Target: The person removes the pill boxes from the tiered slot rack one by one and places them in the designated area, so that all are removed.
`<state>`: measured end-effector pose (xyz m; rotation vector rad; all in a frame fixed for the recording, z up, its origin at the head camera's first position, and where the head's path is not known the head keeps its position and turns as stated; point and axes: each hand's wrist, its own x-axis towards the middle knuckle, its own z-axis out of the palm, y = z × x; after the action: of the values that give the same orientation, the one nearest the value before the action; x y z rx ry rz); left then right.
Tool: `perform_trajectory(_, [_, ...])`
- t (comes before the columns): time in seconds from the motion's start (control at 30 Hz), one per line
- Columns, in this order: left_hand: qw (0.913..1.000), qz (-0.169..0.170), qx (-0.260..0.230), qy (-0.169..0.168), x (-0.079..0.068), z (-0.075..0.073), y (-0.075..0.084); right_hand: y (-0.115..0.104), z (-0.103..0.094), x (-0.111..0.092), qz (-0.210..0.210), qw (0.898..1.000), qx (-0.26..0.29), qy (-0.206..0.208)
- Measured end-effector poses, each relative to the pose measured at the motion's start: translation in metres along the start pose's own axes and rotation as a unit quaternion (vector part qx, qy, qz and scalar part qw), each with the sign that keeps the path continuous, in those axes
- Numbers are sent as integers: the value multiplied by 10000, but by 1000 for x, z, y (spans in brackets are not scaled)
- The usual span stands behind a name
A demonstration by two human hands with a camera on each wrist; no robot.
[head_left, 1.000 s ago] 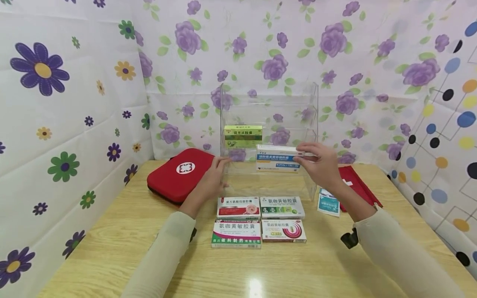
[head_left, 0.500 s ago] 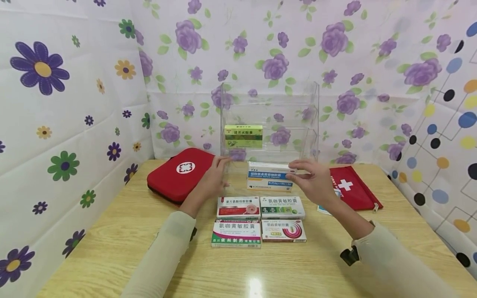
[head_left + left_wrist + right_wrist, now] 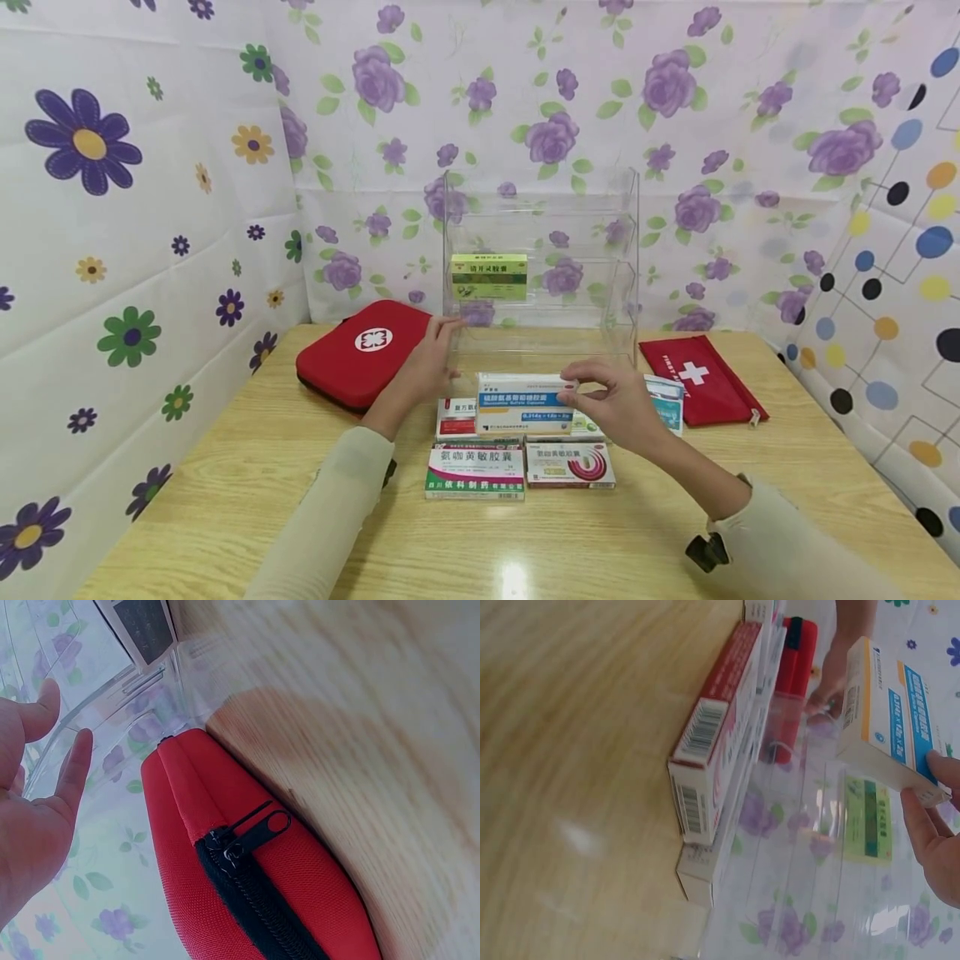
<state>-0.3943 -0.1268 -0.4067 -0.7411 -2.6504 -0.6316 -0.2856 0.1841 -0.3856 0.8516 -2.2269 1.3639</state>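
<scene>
My right hand (image 3: pixel 615 404) pinches the right end of a white medicine box (image 3: pixel 517 421) with a blue band, thumb in front. The box is held up in front of the clear tiered rack (image 3: pixel 540 337) and hides much of the two rear boxes on the table. In the right wrist view this box (image 3: pixel 889 712) shows an orange stripe. At the rack's left side my left hand (image 3: pixel 429 360) holds the edge, thumb and forefinger apart. A green medicine box (image 3: pixel 489 277) stands on a middle tier, at the left.
Below the rack lie a red-and-white box (image 3: pixel 456 423), a green-and-pink box (image 3: pixel 475 473) and a pink-ringed box (image 3: pixel 570 465). A red zipped case (image 3: pixel 363 350) lies beside my left hand. On the right are a red first-aid pouch (image 3: pixel 701 379) and blue-white packets (image 3: pixel 666 404).
My right hand has brought the blue-banded medicine box out from the rack, down and left, until it is in front of the rear boxes. My left hand has stayed at the rack.
</scene>
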Motion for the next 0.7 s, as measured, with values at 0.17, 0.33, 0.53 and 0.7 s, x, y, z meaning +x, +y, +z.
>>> perform_trajectory(0.17, [10000,-51,69,-47,0,0,0,-7,9,-10,9,9998,128,-179])
perform_trajectory(0.33, [9999,-89,77,-124,0,0,-1,-15,17,-21,308,9975,322,-552])
perform_trajectory(0.53, [9999,-27,40,-138,0,1,-1,-26,26,-32,803,9897,558,-1046])
perform_trajectory(0.7, [9999,12,73,-79,1,2,-2,-37,33,-41,940,9841,625,-1371])
